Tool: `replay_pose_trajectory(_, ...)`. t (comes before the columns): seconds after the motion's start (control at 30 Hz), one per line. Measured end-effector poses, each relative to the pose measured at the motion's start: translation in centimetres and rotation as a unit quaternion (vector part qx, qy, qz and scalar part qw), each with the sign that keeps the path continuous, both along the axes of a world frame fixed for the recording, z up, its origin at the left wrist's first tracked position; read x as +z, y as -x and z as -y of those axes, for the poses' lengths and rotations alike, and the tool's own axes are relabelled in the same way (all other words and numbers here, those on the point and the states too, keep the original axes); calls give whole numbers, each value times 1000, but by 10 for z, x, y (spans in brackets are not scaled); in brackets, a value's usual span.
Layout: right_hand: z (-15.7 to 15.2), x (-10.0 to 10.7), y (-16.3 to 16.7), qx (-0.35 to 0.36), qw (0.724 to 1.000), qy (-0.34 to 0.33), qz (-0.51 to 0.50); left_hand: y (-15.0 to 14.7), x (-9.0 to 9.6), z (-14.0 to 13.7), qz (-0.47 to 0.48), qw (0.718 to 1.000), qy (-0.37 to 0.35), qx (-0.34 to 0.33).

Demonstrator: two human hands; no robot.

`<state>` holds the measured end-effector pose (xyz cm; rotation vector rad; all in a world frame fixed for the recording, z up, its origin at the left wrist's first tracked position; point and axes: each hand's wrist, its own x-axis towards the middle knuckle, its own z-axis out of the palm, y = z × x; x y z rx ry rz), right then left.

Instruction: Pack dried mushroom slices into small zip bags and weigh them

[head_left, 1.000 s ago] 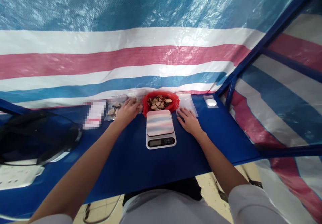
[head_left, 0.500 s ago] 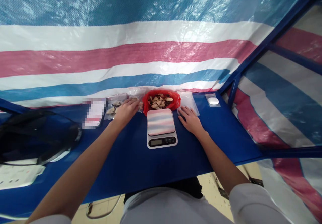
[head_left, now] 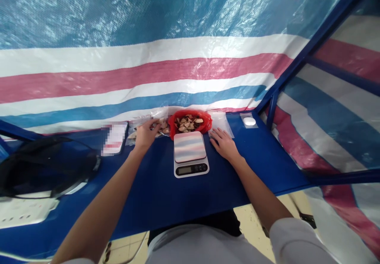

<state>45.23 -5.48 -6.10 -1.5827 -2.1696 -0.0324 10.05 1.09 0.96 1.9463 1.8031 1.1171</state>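
My left hand [head_left: 145, 135] is at the clear plastic bags on the left, thumb and fingers curled together at the edge of a clear bag of dried slices [head_left: 164, 126]. Part of another bag of pieces [head_left: 132, 135] shows beside and under that hand. My right hand [head_left: 225, 144] lies flat with fingers apart, its fingertips on a flat clear zip bag [head_left: 223, 122]. Between my hands stands a kitchen scale [head_left: 190, 148] with nothing on its plate. Behind it sits an open red plastic bag [head_left: 204, 127] full of brownish dried slices [head_left: 187, 124].
A phone [head_left: 116, 138] lies left of the bags. Farther left are a black strapped headset-like object [head_left: 44, 165] and a white power strip [head_left: 26, 212]. A white oval item in a small clear bag [head_left: 249, 121] lies at the right. Striped sheeting [head_left: 178, 66] hangs behind the blue table [head_left: 166, 196].
My left hand has gone from lying stretched over the bags to curled fingers at a bag's edge. My right hand stays in place. The view has tilted slightly upward.
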Motion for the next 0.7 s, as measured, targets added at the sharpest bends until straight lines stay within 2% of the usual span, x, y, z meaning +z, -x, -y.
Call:
replay_pose_trajectory(0.17, 3, 10, 2, 9, 1000, -22, -10, -4, 7, 7, 137, 989, -27, 43)
replay_pose_trajectory(0.33, 7, 31, 12, 26, 998, -46, -28, -5, 16, 26, 244, 966, -66, 54)
replay_pose_trajectory(0.47, 11, 53, 27, 52, 995, -48, -66, -15, 18, 48, 341, 937, -69, 23)
replay_pose_trajectory(0.57, 12, 65, 40, 64, 988, -31, -135, -29, 16, 65, 397, 917, -26, -18)
replay_pose_trajectory(0.7, 6, 67, 56, 90, 953, 18, -287, -52, 12, 84, 483, 870, 48, -91)
